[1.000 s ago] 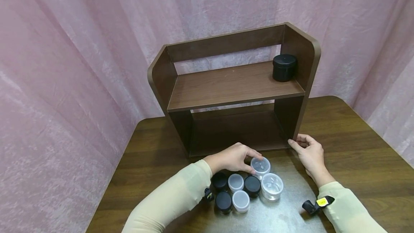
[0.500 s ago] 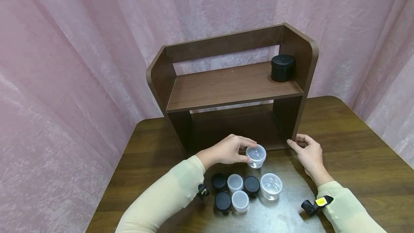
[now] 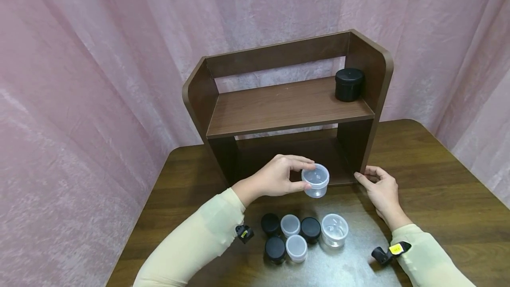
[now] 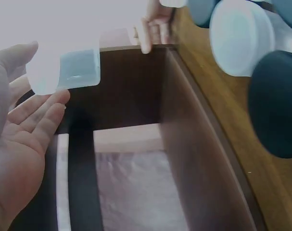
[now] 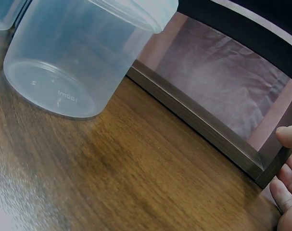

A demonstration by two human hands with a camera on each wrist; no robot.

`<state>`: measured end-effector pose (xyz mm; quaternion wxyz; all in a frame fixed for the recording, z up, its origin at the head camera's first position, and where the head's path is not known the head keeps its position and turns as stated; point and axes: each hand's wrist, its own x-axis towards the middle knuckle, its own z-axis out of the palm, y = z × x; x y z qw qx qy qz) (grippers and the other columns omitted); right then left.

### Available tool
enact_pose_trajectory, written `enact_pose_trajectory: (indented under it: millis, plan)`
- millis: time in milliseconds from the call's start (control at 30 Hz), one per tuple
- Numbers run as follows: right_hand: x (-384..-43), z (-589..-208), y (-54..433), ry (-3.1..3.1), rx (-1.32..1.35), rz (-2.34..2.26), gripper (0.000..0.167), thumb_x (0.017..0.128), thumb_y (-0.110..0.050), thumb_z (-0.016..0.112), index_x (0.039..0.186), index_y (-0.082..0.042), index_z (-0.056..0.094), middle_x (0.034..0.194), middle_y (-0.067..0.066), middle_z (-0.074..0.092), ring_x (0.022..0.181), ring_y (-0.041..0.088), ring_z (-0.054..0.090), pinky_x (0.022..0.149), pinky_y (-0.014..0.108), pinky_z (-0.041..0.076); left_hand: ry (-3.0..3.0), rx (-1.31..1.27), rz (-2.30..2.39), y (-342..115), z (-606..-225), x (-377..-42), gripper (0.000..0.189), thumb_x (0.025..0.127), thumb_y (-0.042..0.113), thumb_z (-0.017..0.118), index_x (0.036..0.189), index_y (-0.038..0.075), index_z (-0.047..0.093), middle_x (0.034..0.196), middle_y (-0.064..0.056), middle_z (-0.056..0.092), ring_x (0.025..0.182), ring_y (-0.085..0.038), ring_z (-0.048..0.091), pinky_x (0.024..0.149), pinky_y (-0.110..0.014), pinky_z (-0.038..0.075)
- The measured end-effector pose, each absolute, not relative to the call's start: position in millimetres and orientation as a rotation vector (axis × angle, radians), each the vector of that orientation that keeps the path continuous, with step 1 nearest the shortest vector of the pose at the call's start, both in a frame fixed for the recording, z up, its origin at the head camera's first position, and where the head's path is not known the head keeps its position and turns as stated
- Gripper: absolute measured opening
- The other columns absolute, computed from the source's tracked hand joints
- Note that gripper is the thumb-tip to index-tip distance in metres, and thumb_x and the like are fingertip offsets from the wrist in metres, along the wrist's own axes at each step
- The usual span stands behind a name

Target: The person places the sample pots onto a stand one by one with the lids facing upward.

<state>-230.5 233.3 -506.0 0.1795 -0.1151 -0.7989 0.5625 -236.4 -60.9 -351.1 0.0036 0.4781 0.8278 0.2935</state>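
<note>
My left hand (image 3: 279, 174) pinches a small clear lidded jar (image 3: 316, 181) by its rim, thumb on the near side and fingers on the far side. The jar is raised in front of the lower compartment of a brown two-tier shelf (image 3: 287, 106). In the left wrist view the jar (image 4: 79, 69) appears sideways between thumb and fingers. My right hand (image 3: 380, 191) grips the shelf's lower right front corner, thumb on the panel edge; in the right wrist view only its fingertips (image 5: 283, 190) show at that corner.
Below the left hand, several jars stand grouped on the wooden table (image 3: 430, 180): black-lidded ones (image 3: 275, 249), frosted white-lidded ones (image 3: 296, 247) and a larger clear one (image 3: 334, 230). A black jar (image 3: 349, 84) sits at the upper shelf's right end. A pink curtain (image 3: 255, 8) hangs behind.
My left hand has lifted the small clear jar from the group and carried it up and forward toward the lower compartment. My right hand stays at the shelf corner.
</note>
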Motion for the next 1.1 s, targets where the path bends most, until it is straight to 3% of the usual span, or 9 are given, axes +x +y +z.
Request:
enact_pose_trajectory:
  millis: [233,300,600,1100]
  plan:
    - [-230.7,-504.5,234.3,-2.271,-0.329,1.59,0.039,0.084,-0.033,0.075,0.108,-0.004,0.064,0.088,-0.009,0.061,0.083,0.003,0.053,0.064,0.014,0.043,2.603,1.665,1.104,-63.2,-326.5,-228.3,0.041,0.082,0.021,0.077,0.119,0.005,0.068,0.122,-0.005,0.064,0.112,-0.008,0.058,0.091,-0.018,0.047]
    - [-230.7,-504.3,234.3,-2.273,-0.331,1.588,0.039,0.084,-0.033,0.075,0.109,-0.004,0.064,0.088,-0.009,0.061,0.083,0.003,0.054,0.064,0.014,0.043,2.602,1.698,1.153,-63.8,-318.9,-226.1,0.041,0.081,0.021,0.078,0.118,0.004,0.068,0.121,-0.006,0.065,0.11,-0.007,0.059,0.084,-0.015,0.048]
    - [-231.0,-504.3,234.2,-2.275,-0.319,1.574,0.039,0.084,-0.032,0.075,0.109,-0.004,0.065,0.088,-0.008,0.061,0.082,0.003,0.053,0.065,0.014,0.042,2.622,1.835,1.29,-68.8,-284.9,-223.1,0.04,0.08,0.018,0.078,0.115,0.001,0.069,0.117,-0.008,0.066,0.11,-0.01,0.06,0.094,-0.023,0.047]
    - [-233.2,-505.8,233.0,-2.296,-0.323,1.577,0.04,0.085,-0.034,0.074,0.11,-0.004,0.064,0.093,-0.001,0.063,0.084,0.002,0.053,0.064,0.014,0.043,2.651,1.846,1.419,-69.0,-259.3,-239.2,0.037,0.079,0.013,0.078,0.112,0.0,0.07,0.113,-0.01,0.068,0.102,-0.013,0.062,0.08,-0.029,0.054]
